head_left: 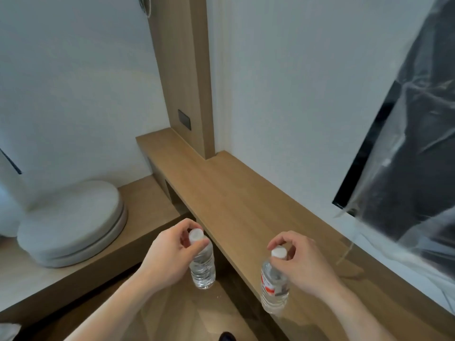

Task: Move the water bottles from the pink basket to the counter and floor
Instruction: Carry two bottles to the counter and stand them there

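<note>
Left hand: the left hand (pixel 170 252) pinches the white cap of a clear plastic water bottle with no label visible (pixel 203 263); thumb and fingers are curled round the cap from above, and the bare forearm reaches in from the lower left.

Left bottle: it hangs upright from the cap, in the air in front of the counter edge, above the wooden floor (pixel 182 316). I cannot tell how far its bottom is from the floor.

Right hand: the right hand (pixel 302 264) pinches the white cap of a clear plastic water bottle with a red and white label (pixel 274 286); the fingers are bent round the cap from above, and the bare forearm comes in from the lower right.

Right bottle: it is upright, and its body lies over the front edge of the long light-brown wooden counter (pixel 241 205). Whether its bottom touches the counter or is just in front of it, I cannot tell.

Two bottles: they are well apart, one on each side of the counter edge.

Counter: it runs along the white wall (pixel 283 82) from the lower right to the wooden column (pixel 182 77), which has a dark switch plate (pixel 184 119).

Left side: a round grey cushion stack (pixel 73 222) lies on a lower wooden platform (pixel 49 276).

Right side: a black panel covered by clear plastic film (pixel 403 143) hangs on the wall above the counter.
</note>
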Motion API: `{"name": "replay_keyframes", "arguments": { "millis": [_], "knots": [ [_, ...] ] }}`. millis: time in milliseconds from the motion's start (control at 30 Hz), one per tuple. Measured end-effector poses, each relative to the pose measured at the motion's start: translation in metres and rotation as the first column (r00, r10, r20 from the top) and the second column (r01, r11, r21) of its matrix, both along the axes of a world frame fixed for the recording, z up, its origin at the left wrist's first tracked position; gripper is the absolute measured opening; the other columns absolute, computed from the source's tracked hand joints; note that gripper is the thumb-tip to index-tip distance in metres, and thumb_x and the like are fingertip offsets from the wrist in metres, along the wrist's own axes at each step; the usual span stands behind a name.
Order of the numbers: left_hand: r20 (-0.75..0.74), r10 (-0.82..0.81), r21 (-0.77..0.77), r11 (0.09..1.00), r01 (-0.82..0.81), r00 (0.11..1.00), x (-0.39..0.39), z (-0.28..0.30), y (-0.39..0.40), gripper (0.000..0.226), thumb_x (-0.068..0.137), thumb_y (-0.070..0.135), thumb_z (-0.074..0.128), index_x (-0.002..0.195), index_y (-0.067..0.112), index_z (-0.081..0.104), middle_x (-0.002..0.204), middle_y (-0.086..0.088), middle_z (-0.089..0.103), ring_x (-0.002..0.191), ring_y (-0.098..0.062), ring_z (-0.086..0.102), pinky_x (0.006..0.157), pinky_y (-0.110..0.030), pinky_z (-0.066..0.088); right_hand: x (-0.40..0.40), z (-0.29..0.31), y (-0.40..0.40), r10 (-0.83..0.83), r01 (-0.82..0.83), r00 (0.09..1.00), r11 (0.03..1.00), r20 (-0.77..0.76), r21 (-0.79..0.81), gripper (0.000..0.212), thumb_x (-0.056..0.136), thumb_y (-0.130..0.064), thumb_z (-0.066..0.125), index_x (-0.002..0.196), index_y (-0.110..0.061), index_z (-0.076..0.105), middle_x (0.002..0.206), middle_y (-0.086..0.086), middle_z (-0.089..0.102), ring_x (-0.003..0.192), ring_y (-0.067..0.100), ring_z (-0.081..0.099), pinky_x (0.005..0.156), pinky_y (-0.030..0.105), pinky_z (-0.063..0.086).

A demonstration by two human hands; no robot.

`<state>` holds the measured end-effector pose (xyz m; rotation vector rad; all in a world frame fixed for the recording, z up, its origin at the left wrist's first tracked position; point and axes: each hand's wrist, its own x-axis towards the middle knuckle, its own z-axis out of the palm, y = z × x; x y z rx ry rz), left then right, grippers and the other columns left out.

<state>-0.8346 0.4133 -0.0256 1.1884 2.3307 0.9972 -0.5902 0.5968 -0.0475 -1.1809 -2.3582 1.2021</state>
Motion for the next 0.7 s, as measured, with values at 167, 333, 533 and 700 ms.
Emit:
{"name": "replay_keyframes", "arguments": {
  "millis": [167, 333, 533, 700],
  "knots": [
    [-0.012, -0.046, -0.055, 0.997, 0.045, 0.999, -0.076, -0.009, 0.059, 0.016, 0.091, 0.048, 0.073, 0.100, 0.039, 0.063, 0.077, 0.018, 0.066, 0.072, 0.000, 0.060, 0.059, -0.018, 0.045, -0.078, -0.027, 0.051, -0.061, 0.061, 0.998, 0.998, -0.015, -0.016, 0.018, 0.084, -0.021, 0.080, 0.085, -0.036, 0.069, 0.096, -0.018, 0.068, 0.076, 0.004, 0.058, 0.066, 0.024, 0.047],
    [-0.043, -0.078, -0.093, 0.993, 0.074, 0.996, -0.149, -0.019, 0.120, 0.017, 0.093, 0.047, 0.071, 0.103, 0.038, 0.060, 0.078, 0.009, 0.065, 0.072, -0.006, 0.061, 0.060, -0.015, 0.042, -0.149, -0.038, 0.104, -0.091, 0.091, 0.996, 0.996, -0.004, -0.021, 0.020, 0.085, -0.017, 0.076, 0.086, -0.035, 0.068, 0.101, -0.018, 0.066, 0.085, 0.004, 0.061, 0.072, 0.026, 0.052],
    [-0.024, -0.164, -0.130, 0.979, 0.160, 0.986, -0.237, -0.050, 0.199, 0.017, 0.093, 0.049, 0.070, 0.100, 0.038, 0.058, 0.073, 0.005, 0.061, 0.064, -0.010, 0.055, 0.058, -0.024, 0.042, -0.216, -0.048, 0.158, -0.201, 0.201, 0.979, 0.980, -0.014, -0.004, 0.022, 0.085, -0.016, 0.077, 0.085, -0.037, 0.069, 0.099, -0.019, 0.067, 0.087, 0.005, 0.062, 0.073, 0.025, 0.047],
    [-0.026, -0.292, -0.172, 0.943, 0.283, 0.956, -0.301, -0.087, 0.268, 0.017, 0.094, 0.047, 0.069, 0.097, 0.036, 0.057, 0.073, 0.005, 0.061, 0.065, -0.010, 0.056, 0.057, -0.026, 0.041, -0.268, -0.063, 0.193, -0.349, 0.349, 0.937, 0.937, 0.014, 0.026, 0.022, 0.081, -0.017, 0.079, 0.082, -0.037, 0.069, 0.096, -0.020, 0.068, 0.091, 0.004, 0.063, 0.074, 0.027, 0.048]
  ]
}}
